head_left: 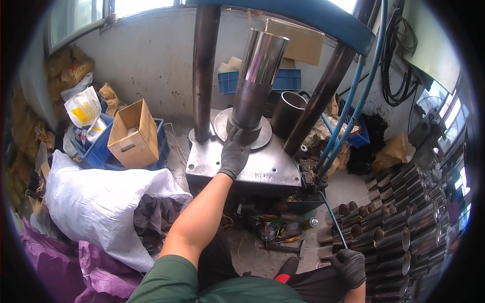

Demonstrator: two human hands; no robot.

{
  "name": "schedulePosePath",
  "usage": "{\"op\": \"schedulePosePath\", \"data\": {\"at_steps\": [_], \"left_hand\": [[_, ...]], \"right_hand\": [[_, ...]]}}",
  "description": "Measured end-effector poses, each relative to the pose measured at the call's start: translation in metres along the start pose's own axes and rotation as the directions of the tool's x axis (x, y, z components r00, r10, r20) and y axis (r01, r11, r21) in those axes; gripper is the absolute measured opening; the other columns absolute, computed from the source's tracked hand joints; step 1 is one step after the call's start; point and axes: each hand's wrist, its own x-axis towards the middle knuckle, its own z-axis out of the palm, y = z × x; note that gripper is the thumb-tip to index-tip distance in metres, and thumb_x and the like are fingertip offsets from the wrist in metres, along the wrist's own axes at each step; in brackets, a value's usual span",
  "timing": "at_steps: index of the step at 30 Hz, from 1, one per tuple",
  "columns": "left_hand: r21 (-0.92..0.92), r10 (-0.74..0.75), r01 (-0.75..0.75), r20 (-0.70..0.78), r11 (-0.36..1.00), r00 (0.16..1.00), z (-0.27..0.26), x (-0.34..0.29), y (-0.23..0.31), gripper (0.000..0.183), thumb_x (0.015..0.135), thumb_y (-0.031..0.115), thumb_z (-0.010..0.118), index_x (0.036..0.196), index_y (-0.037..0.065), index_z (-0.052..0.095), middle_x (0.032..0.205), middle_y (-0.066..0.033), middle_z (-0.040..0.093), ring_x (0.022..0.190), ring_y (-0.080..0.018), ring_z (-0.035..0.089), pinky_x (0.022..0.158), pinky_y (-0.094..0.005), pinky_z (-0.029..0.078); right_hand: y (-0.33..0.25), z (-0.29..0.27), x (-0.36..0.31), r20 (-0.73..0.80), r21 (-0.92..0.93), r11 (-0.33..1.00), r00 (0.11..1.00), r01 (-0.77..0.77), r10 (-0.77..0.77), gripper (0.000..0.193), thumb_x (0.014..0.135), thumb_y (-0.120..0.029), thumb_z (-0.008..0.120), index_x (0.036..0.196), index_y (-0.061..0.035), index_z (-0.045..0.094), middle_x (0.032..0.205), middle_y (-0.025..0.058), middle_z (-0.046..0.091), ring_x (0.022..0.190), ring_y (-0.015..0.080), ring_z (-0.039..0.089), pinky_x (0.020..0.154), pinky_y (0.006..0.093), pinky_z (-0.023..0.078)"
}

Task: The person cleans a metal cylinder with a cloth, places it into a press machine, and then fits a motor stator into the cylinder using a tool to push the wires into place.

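Metalworking workshop, cluttered.
Column press (206,70) with metal cylinder (251,86) on its bed (207,166), blue hoses (348,123), rows of metal tubes (423,222) at right, hand tools (290,239), blue crates (289,79), bulging white sack (96,202), scuffed wall (146,50).

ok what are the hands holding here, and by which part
The right hand grips a thin rod by its near end. The left hand is at the foot of the dark cylinder; whether it grips cannot be told.

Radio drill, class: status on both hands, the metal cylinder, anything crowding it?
Left hand at foot of metal cylinder. Right hand gripping lever rod. Cylinder stands on round plate; dark tube close on its right.
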Motion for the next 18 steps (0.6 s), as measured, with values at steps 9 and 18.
{"op": "schedulePosePath", "data": {"at_steps": [9,18], "left_hand": [[-0.042,-0.033,0.033,0.014,0.999,0.999,0.006,0.004,-0.001,0.076,0.084,0.013,0.078,0.154,0.006,0.047,0.165,-0.0173,0.038,0.146,-0.0378,0.046,0.119,-0.0425,0.043],[-0.09,-0.025,0.026,0.013,0.996,1.0,0.005,0.006,-0.002,0.073,0.083,0.011,0.077,0.151,0.004,0.05,0.164,-0.0179,0.04,0.147,-0.039,0.045,0.121,-0.0432,0.042]], "right_hand": [[-0.008,-0.006,0.008,-0.03,0.077,0.996,0.999,-0.039,0.041,0.021,0.081,-0.021,0.076,0.072,-0.0031,0.07,0.07,0.018,0.066,0.067,0.0384,0.067,0.063,0.0475,0.052],[-0.005,-0.009,0.008,0.042,0.158,0.982,0.994,-0.106,0.1,0.017,0.084,-0.018,0.072,0.081,-0.0015,0.074,0.076,0.0199,0.069,0.072,0.0389,0.069,0.066,0.0465,0.054]]}}
